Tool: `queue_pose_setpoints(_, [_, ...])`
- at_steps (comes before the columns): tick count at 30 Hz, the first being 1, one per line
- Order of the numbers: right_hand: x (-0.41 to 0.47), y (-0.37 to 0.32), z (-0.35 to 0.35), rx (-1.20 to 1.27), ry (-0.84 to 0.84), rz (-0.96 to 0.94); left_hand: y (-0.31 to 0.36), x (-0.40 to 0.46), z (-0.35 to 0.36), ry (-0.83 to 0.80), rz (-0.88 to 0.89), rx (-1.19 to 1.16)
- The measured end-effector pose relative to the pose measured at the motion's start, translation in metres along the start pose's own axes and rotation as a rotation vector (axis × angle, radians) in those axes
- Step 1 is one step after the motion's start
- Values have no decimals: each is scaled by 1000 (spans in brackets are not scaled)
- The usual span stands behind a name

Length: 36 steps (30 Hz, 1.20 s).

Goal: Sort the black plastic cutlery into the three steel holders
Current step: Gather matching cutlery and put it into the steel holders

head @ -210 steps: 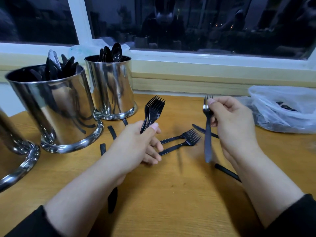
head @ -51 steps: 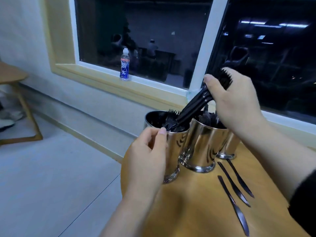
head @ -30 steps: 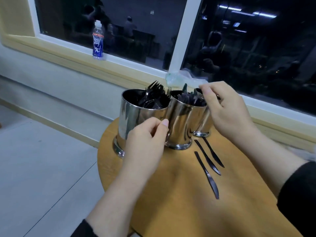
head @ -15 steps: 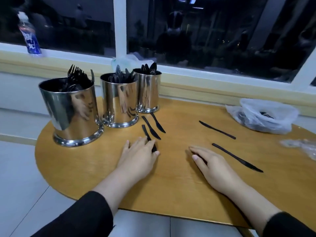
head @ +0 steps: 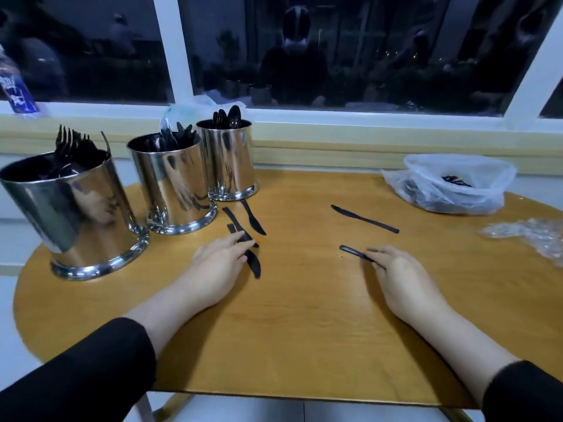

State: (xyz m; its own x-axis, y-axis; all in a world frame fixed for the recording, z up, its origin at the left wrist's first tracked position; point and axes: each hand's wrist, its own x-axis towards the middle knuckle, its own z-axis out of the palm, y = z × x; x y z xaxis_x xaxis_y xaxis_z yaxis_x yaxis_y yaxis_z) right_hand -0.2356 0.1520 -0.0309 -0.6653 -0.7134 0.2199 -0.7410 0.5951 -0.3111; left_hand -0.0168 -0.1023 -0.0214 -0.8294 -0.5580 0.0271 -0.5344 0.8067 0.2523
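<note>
left hand (head: 221, 263): flat, fingers resting on knife (head: 255, 264) | right hand (head: 399, 274): fingertips pinching second knife (head: 355, 253)

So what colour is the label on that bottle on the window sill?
Blue with white markings, on the bottle at the far left of the head view; it's blurred.

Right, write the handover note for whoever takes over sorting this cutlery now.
Left hand: fingers on the knife nearest you, one of three knives lying below the holders; grip unclear.
Right hand: fingertips on the handle of another knife; not lifted.
One more knife lies alone mid-table.
Holders: fork holder at left, middle holder with cutlery I can't tell apart, spoon holder at the back.
Done: no forks or spoons loose on the table.
Left: five knives to put away, plus cutlery in the plastic bag.
</note>
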Motion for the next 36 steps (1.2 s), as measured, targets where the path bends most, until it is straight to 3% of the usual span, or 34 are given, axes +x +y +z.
queue_pose_setpoints(8, [57, -23, 5, 46, -145, -217, 21, 19, 4, 90, 164, 74])
queue_pose_setpoints(17, [96, -20, 8, 266, -129, -129, 47, 63, 12, 164, 269, 29])
queue_pose_setpoints(23, [112, 20, -20, 312, 32, -4, 66, 94, 14, 260, 298, -145])
queue_pose_setpoints(29, [126, 37, -14, 67, -102, 166, 99, 122, 17, 110, 340, -54])
queue_pose_setpoints(32, [131, 34, -10, 69, -89, 202, 111, 128, 19, -6, 376, -19])
queue_pose_setpoints(36, [135, 35, -12, 66, -122, 261, 115, 132, 17, -39, 360, -34])
